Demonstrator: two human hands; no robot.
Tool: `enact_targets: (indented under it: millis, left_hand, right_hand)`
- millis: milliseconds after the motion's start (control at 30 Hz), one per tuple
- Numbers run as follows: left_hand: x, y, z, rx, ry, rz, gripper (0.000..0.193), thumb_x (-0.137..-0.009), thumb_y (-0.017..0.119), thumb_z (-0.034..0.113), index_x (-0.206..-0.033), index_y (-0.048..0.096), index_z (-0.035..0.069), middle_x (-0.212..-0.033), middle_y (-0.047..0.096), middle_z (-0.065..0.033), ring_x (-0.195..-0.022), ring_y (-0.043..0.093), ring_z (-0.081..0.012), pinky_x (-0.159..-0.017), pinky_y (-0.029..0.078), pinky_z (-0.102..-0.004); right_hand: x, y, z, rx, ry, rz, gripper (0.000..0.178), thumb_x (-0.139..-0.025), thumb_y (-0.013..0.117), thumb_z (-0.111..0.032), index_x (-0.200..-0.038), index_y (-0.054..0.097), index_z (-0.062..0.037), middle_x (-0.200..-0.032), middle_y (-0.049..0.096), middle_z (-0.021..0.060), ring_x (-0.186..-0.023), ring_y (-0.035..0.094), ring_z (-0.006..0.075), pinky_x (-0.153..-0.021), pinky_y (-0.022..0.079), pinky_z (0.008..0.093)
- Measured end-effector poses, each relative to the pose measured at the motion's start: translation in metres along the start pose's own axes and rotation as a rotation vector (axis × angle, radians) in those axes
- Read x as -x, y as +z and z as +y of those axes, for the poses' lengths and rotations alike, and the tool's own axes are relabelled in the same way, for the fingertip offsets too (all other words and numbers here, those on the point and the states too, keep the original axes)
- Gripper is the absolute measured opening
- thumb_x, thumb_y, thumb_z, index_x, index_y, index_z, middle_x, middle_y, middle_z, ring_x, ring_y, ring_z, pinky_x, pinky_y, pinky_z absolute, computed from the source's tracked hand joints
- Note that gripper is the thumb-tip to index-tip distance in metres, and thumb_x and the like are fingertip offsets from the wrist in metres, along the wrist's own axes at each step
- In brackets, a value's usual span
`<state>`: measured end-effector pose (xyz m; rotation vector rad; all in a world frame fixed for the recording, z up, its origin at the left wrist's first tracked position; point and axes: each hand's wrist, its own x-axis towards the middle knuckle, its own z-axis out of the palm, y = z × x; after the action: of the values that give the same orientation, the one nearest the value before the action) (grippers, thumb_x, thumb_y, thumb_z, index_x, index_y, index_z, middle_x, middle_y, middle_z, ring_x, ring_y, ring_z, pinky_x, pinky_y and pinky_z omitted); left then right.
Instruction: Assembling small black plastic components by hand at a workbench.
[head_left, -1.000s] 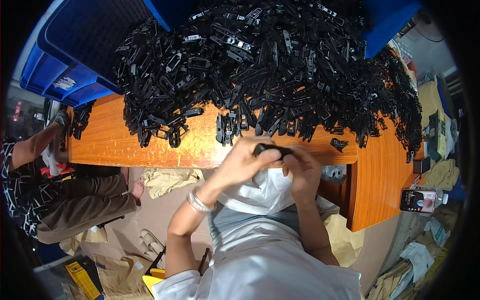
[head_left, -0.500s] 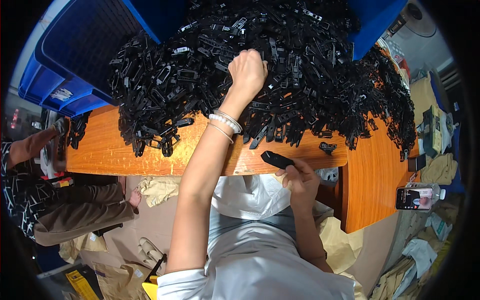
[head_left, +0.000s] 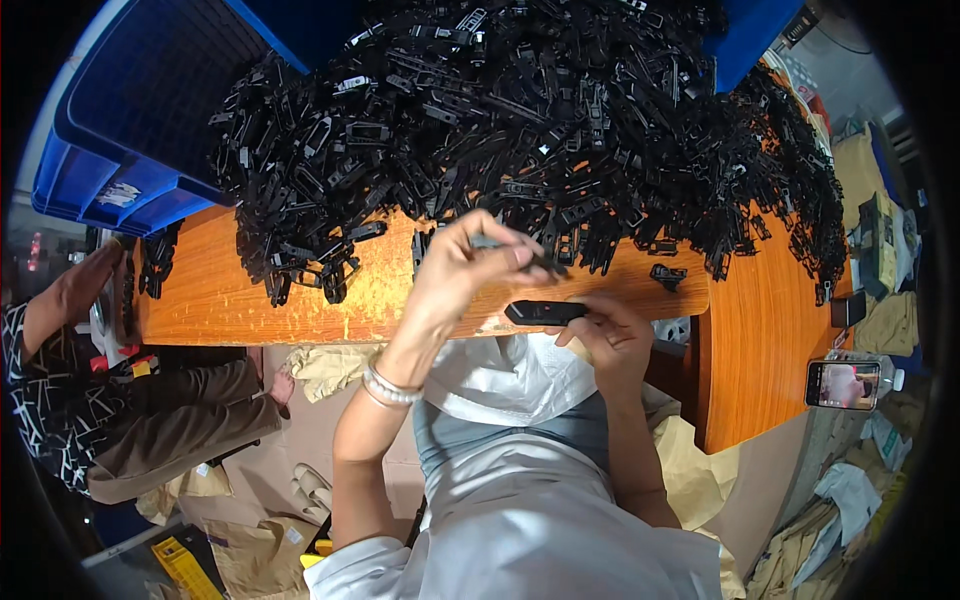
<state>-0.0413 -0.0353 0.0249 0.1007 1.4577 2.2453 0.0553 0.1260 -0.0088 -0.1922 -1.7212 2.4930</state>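
Note:
My right hand (head_left: 618, 342) is at the table's front edge, its fingers closed on one end of a long black plastic casing (head_left: 540, 313) with a pointed far end. Just above and left of it, my left hand (head_left: 462, 262) pinches a small dark part (head_left: 543, 264), blurred by motion, so its shape is unclear. Beyond both hands a large heap of black plastic parts (head_left: 480, 130) covers most of the table (head_left: 330, 325). Many of them look like narrow open frames.
Blue plastic crates (head_left: 130, 150) stand at the left and back. A loose black part (head_left: 668, 275) lies right of the heap. At the right, a lit phone (head_left: 843, 385) stands beyond the table edge. Another person's arm (head_left: 75, 290) reaches in from the left.
My left hand has come back from the heap toward me, with a small dark part in its fingers. My right hand still holds the casing, now turned more level.

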Motion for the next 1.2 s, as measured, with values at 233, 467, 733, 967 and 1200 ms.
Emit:
enact_targets:
  millis: [233, 467, 733, 967, 1200]
  left_hand:
    - [0.034, 0.002, -0.018, -0.452, 0.063, -0.034, 0.028, -0.09, 0.049, 0.017, -0.108, 0.055, -0.004, -0.089, 0.064, -0.0101, -0.081, 0.056, -0.0093, -0.072, 0.044, -0.022]
    - [0.054, 0.0, -0.016, -0.569, 0.244, 0.04, 0.027, -0.09, 0.047, 0.016, -0.108, 0.057, -0.003, -0.09, 0.064, -0.0103, -0.078, 0.056, -0.0091, -0.07, 0.045, -0.0227]
    - [0.065, -0.01, -0.006, -0.537, 0.059, -0.04, 0.027, -0.087, 0.053, 0.015, -0.108, 0.057, -0.003, -0.084, 0.064, -0.0079, -0.07, 0.058, -0.0083, -0.063, 0.047, -0.0226]
    - [0.073, -0.007, -0.009, -0.789, 0.212, -0.055, 0.04, -0.071, 0.07, 0.007, -0.107, 0.055, -0.005, -0.091, 0.064, -0.012, -0.081, 0.062, -0.0158, -0.072, 0.047, -0.0249]
    - [0.077, -0.01, -0.014, -0.668, 0.205, -0.101, 0.033, -0.076, 0.065, 0.004, -0.106, 0.055, -0.006, -0.088, 0.065, -0.0134, -0.079, 0.063, -0.0159, -0.071, 0.048, -0.0254]
  right_hand:
    - [0.001, 0.006, -0.001, 0.439, -0.297, -0.054, 0.023, -0.072, 0.054, 0.015, -0.095, 0.055, 0.0101, -0.09, 0.059, 0.015, -0.073, 0.063, 0.0192, -0.066, 0.051, 0.0252]
    - [0.011, 0.013, 0.004, 0.403, -0.296, -0.032, 0.023, -0.071, 0.056, 0.013, -0.093, 0.056, 0.0103, -0.088, 0.059, 0.0148, -0.072, 0.063, 0.0191, -0.063, 0.05, 0.0245]
    - [0.014, 0.022, -0.002, 0.4, -0.298, -0.017, 0.024, -0.07, 0.056, 0.013, -0.094, 0.056, 0.0101, -0.087, 0.059, 0.0145, -0.071, 0.063, 0.0189, -0.063, 0.05, 0.0238]
    - [0.004, 0.026, -0.02, 0.594, -0.238, -0.106, 0.039, -0.067, 0.055, 0.014, -0.105, 0.055, 0.0035, -0.108, 0.052, 0.0117, -0.088, 0.056, 0.0156, -0.077, 0.046, 0.0242]
    - [0.005, 0.017, -0.009, 0.455, -0.101, -0.244, 0.042, -0.067, 0.052, 0.016, -0.106, 0.055, 0.0031, -0.105, 0.049, 0.0098, -0.09, 0.054, 0.0153, -0.079, 0.045, 0.0233]
